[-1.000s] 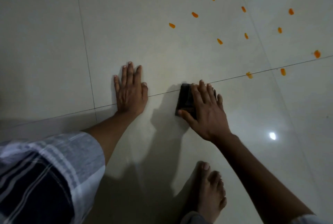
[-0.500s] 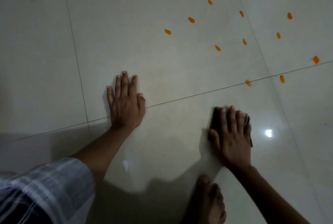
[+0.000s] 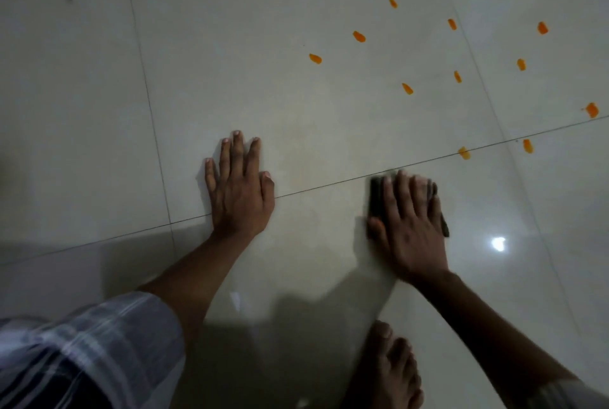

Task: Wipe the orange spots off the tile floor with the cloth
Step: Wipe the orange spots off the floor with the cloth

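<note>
My right hand lies flat on a dark folded cloth and presses it to the pale tile floor, just below a grout line. Only the cloth's left edge and a sliver at the right show from under the fingers. My left hand rests palm down on the floor to the left, fingers spread, holding nothing. Several orange spots dot the tiles beyond my right hand; the nearest orange spot sits on the grout line up and to the right of the cloth, with another orange spot farther off.
My bare foot stands on the floor below my right hand. A checked garment over my knee fills the lower left. A bright lamp reflection glints to the right of the cloth. Plain tiles lie to the left.
My right hand slid the cloth from beside my left hand down to the right, then up toward the grout line. My left hand stayed planted.
</note>
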